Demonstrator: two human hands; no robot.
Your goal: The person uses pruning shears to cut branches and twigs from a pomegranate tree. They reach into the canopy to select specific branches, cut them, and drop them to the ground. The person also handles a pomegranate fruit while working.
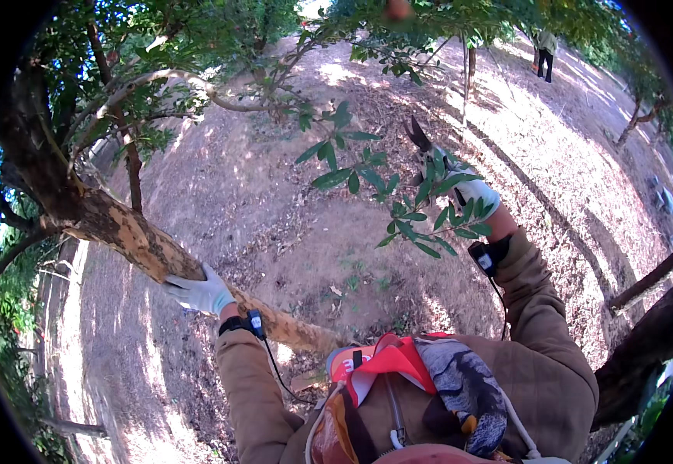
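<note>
My left hand, in a white glove, grips a slanting tree trunk with patchy, peeling bark. My right hand, also gloved, is stretched forward around a pair of pruning shears. Their dark blades point up and away, and the tips look parted. A leafy twig hangs in front of this hand and hides part of the glove and the handles. Whether the twig touches the glove, I cannot tell.
A curved branch reaches out from the trunk at upper left. At lower right a thick dark limb passes close to my right side. Dry leaf litter covers the ground below. A person stands far off among trees.
</note>
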